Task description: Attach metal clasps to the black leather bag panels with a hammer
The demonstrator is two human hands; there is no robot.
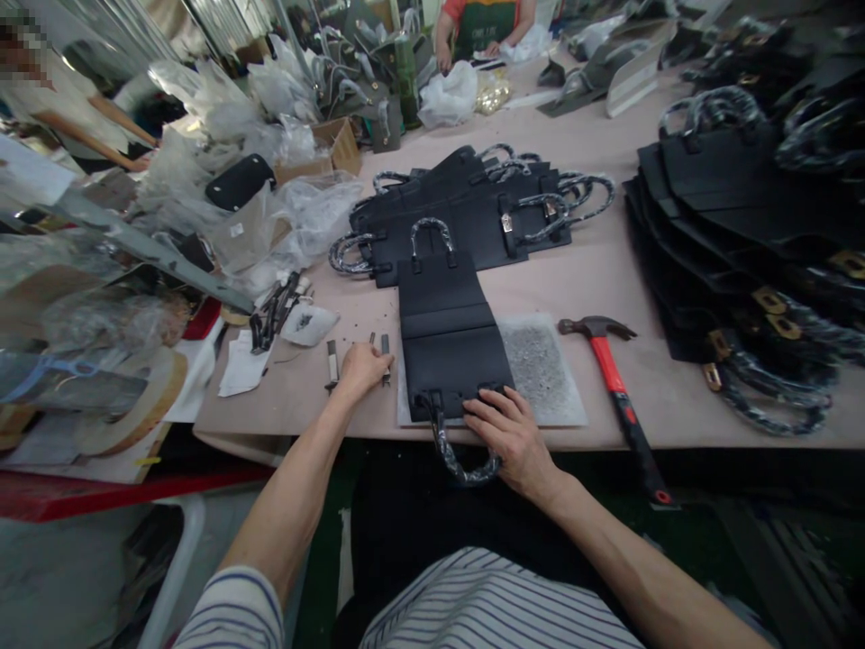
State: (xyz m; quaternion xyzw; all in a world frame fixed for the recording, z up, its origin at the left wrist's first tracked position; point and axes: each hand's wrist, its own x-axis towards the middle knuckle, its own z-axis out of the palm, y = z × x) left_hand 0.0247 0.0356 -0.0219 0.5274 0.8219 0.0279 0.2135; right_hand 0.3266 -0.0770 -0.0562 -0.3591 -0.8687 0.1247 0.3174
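A black bag panel lies in front of me, with a plastic-wrapped handle at each end. The near handle hangs over the table edge. My right hand rests on the panel's near edge beside that handle, fingers stretched out. To the left of the panel, my left hand is closed, its fingertips at a small metal tool; what they hold is hidden. Another metal tool lies left of this hand. Under the panel is a pale, worn board.
A claw hammer lies at right, its handle past the table edge. Stacked black bag pieces fill the right side; more black panels lie behind. Plastic wrapping and dark strips are at left. A co-worker sits across.
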